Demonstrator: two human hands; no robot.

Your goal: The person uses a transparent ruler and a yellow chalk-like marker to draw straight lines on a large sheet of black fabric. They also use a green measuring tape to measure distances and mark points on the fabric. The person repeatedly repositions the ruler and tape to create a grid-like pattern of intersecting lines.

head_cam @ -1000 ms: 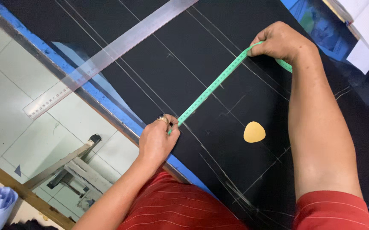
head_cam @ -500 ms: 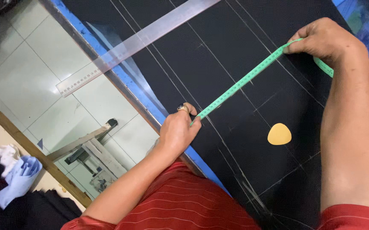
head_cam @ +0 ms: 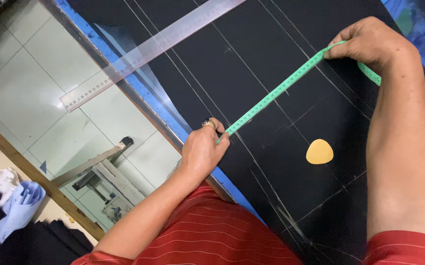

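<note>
Black cloth point(head_cam: 281, 162) covers the bench point(head_cam: 146, 100), and it already carries a good many thin chalk lines, long parallel ones running up and across with shorter cross strokes and small marks between them. So the marking looks well advanced, while the measuring along one of those lines is what is in hand now. A green flexible measuring tape point(head_cam: 271, 98) is pulled taut and straight across the cloth, lying close along a chalk line. The left hand point(head_cam: 203, 149), with a ring on one finger, is closed with its fingertips pinching the near end of the tape down near the bench's blue edge. The right hand point(head_cam: 369, 44) is curled shut around the far end, the spare length trailing off behind the wrist, forearm stretched out over the cloth. A yellow rounded-triangle tailor's chalk point(head_cam: 319, 151) lies untouched between the arms. A long clear plastic ruler point(head_cam: 148, 51) lies aslant, overhanging the bench edge.
</note>
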